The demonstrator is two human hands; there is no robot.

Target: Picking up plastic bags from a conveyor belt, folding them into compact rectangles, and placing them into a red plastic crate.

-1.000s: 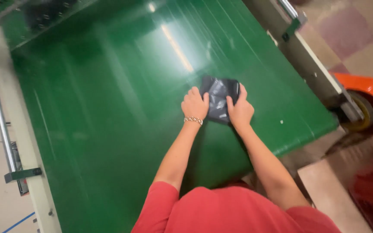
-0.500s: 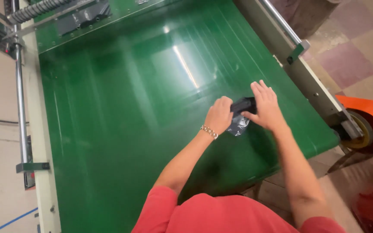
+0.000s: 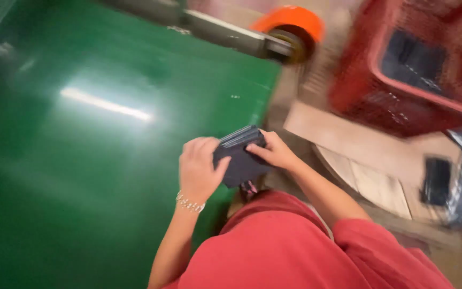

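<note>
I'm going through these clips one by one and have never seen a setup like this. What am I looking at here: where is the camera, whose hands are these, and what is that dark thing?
The camera sits on the person's head and looks down, so the red garment at the bottom is their own clothing. Both bare hands hold a dark folded bundle, perhaps cloth or plastic, at the edge of a broad green surface. The left hand, with a bracelet at the wrist, grips its near side; the right hand pinches the far side. To the right, blurred, stands a red crate with something dark inside. An orange wheel-like part shows at the top.

Glossy green belt table [image 3: 81, 160] — one light streak [image 3: 105, 104].
</note>
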